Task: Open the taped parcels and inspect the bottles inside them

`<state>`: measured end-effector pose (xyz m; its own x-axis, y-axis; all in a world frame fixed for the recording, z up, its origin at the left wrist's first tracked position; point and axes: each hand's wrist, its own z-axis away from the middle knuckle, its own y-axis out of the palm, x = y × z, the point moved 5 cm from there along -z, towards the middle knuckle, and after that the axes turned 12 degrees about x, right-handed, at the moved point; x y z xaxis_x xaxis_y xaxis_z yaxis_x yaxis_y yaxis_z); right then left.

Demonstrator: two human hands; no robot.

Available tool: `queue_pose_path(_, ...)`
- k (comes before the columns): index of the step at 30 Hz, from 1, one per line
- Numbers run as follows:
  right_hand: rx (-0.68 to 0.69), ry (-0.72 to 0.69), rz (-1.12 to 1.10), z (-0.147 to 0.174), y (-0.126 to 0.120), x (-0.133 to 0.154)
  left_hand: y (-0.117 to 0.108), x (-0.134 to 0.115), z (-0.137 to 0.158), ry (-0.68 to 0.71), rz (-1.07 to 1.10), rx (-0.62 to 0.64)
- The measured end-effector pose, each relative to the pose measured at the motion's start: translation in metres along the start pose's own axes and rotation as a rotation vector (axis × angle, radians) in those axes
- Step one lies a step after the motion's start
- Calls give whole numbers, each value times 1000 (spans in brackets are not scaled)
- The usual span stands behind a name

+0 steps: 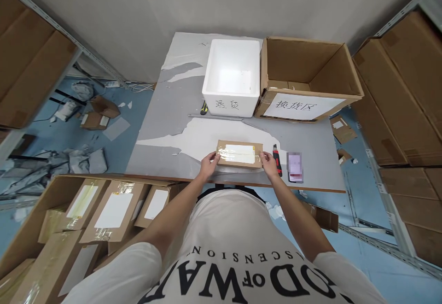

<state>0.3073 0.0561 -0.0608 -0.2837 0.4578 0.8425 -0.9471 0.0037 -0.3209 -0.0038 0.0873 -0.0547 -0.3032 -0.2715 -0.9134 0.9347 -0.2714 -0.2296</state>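
Gripping parcel, left carton holding boxes

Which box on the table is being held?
The small brown box, between the left hand and right hand. Neither hand touches the white box or big box.

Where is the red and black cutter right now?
In the head view, the red and black cutter lies on the table, between the right hand and the phone.

A grey table stands on blue floor before a grey wall.
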Motion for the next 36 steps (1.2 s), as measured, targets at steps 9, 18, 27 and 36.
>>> queue_pose_path(9, 146, -101, 56, 18, -4, -39, -3, 42, 4, -18, 143, 155)
queue_pose_path(18, 291, -146, -47, 14, 21, -26, 16, 43, 5, 7, 178, 234)
queue_pose_path(27, 294, -181, 2, 10, 3, -6, 6, 23, 3, 57, 212, 188)
queue_pose_path(36, 104, -77, 405, -7, -10, 34, -3, 8, -17, 29, 192, 34)
